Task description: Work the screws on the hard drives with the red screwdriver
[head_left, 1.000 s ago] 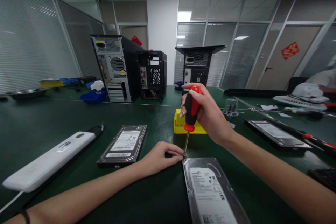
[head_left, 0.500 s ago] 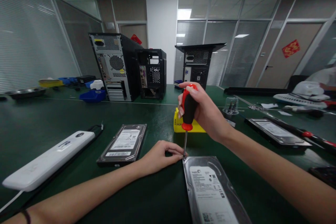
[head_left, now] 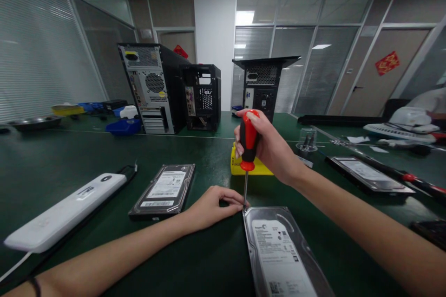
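My right hand (head_left: 270, 141) is wrapped round the red and black handle of a screwdriver (head_left: 249, 144). The screwdriver stands almost upright, its tip at the far left corner of a silver hard drive (head_left: 278, 250) with a white label. At that same corner, the fingertips and thumb of my left hand (head_left: 212, 206) close on the drive's edge, right beside the screwdriver tip. What exactly lies between those fingertips is partly hidden. Behind the screwdriver stands a yellow holder (head_left: 237, 162), partly covered by my right hand.
Another hard drive (head_left: 163, 190) and a white power strip (head_left: 66, 209) lie on the left. To the right are a third drive (head_left: 365, 174), a clear cup (head_left: 307, 139) with dark bits and a keyboard (head_left: 397, 132). Computer cases (head_left: 151, 88) and a blue bin (head_left: 122, 126) stand farther back.
The screwdriver handle has turned in my right hand, showing more red towards me, and that hand has shifted slightly left. My left hand and the drive stay in place.
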